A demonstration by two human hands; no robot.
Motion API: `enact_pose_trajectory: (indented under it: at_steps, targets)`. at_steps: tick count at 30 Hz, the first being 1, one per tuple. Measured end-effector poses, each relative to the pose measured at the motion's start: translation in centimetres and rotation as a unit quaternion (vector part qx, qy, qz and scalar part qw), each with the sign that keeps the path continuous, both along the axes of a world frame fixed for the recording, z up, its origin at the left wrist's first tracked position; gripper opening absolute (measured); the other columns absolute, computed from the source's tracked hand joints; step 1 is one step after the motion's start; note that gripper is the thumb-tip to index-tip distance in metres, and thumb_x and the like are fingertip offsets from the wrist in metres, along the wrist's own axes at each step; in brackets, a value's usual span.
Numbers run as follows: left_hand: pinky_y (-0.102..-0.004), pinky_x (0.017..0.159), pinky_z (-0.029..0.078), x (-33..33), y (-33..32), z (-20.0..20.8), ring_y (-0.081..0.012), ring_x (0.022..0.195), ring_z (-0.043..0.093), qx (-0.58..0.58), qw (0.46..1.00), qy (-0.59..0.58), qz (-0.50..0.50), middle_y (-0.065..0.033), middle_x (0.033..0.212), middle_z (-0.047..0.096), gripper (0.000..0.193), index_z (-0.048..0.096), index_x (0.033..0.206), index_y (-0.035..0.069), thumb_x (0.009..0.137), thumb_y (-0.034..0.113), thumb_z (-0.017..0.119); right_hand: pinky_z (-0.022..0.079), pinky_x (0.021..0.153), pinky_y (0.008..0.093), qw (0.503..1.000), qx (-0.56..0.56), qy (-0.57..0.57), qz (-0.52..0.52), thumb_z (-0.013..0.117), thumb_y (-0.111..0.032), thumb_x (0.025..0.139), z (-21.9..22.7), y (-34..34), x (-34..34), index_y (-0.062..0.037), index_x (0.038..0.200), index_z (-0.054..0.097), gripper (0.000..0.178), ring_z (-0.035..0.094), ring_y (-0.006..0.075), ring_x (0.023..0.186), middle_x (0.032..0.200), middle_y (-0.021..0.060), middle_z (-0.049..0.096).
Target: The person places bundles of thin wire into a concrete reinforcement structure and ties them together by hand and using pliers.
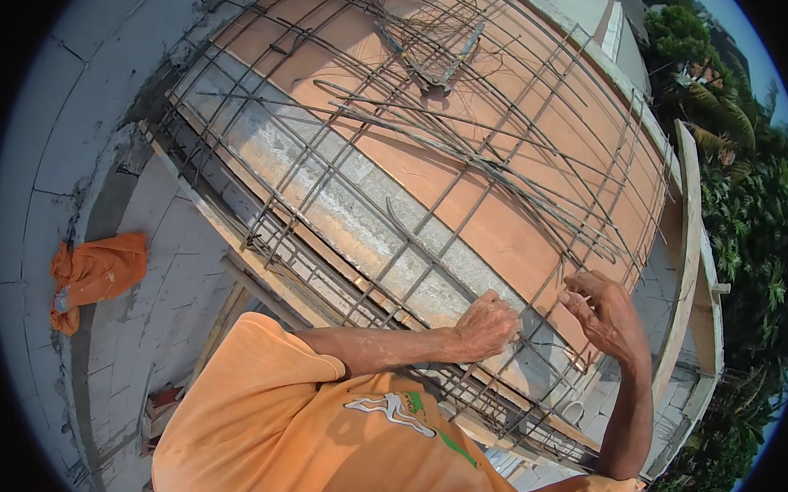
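A mat of steel reinforcing bars (430,214) lies over orange-brown boards (500,229) and a grey, cement-stained strip (343,210). At the mat's near edge my left hand (487,327) is closed in a fist against the bars; what it grips is hidden. To its right, my right hand (609,315) hovers over the mat's near right corner with curled fingers, thumb close to the fingertips. Anything thin between them is too small to make out. Farther off, a pair of pincers (435,79) rests on the mat with its handles spread, beside a tangle of thin tie wire (402,19).
Several long bent bars (503,173) lie loose across the mat. Timber edging borders it, with an upright plank (682,250) at the right. An orange cloth (103,273) hangs at the left by the grey block wall (91,136). Trees (747,217) stand beyond the right edge.
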State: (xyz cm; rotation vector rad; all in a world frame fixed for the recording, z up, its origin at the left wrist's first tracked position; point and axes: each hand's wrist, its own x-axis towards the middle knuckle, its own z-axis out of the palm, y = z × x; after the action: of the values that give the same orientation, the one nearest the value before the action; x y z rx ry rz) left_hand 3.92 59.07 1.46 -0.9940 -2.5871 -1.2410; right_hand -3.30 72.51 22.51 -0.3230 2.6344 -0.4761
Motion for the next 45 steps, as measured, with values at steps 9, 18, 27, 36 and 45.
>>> enact_pose_trajectory:
  at_steps: [9,18,27,36,45]
  targets:
    - [-0.0378,0.083,0.040,0.8,0.5,-0.8,-0.0214,0.086,0.059,0.021,0.999,0.015,0.019,-0.0049,0.077,0.063,0.002,0.067,0.070,0.012,0.071,0.011,0.067,0.051,0.072,0.0474,0.947,-0.026,0.235,0.217,0.054,0.002,0.074,-9.3,-15.7,-23.6,-0.0011,0.091,0.071,0.024,0.066,0.0405,0.079,0.083,0.0251,0.067]
    - [-0.0385,0.087,0.041,1.9,0.4,-1.4,-0.0225,0.085,0.059,0.007,0.999,0.021,0.046,-0.0052,0.075,0.062,0.007,0.066,0.068,0.012,0.073,0.014,0.061,0.050,0.067,0.0512,0.940,0.019,0.254,0.227,0.072,-0.040,0.084,-14.7,-20.1,-25.1,0.0017,0.086,0.062,0.043,0.065,0.0423,0.079,0.081,0.0236,0.063]
    - [-0.0361,0.086,0.041,1.3,1.2,-1.6,-0.0205,0.082,0.059,0.026,0.998,0.028,0.053,-0.0039,0.072,0.061,0.005,0.065,0.066,0.013,0.070,0.013,0.061,0.046,0.065,0.0503,0.915,-0.021,0.328,0.233,0.063,-0.027,0.089,-16.1,-20.6,-25.1,0.0005,0.090,0.055,0.028,0.060,0.0407,0.076,0.084,0.0210,0.058]
    - [-0.0377,0.086,0.039,1.8,2.5,-3.4,-0.0213,0.078,0.053,0.051,0.995,0.047,0.069,-0.0051,0.070,0.049,0.008,0.054,0.061,0.015,0.064,0.018,0.061,0.047,0.062,0.0463,0.938,-0.073,0.336,0.032,0.062,-0.031,0.091,-11.7,-19.4,-26.2,0.0027,0.082,0.057,0.035,0.061,0.0371,0.067,0.070,0.0205,0.060]
    - [-0.0374,0.088,0.041,1.2,-0.9,0.1,-0.0204,0.081,0.054,0.045,0.996,0.052,0.056,-0.0067,0.077,0.053,0.009,0.058,0.071,0.011,0.067,0.017,0.063,0.052,0.067,0.0339,0.964,-0.171,0.198,0.045,0.045,-0.039,0.100,1.7,-19.0,-25.8,0.0010,0.103,0.057,0.041,0.069,0.0213,0.077,0.093,0.0159,0.066]
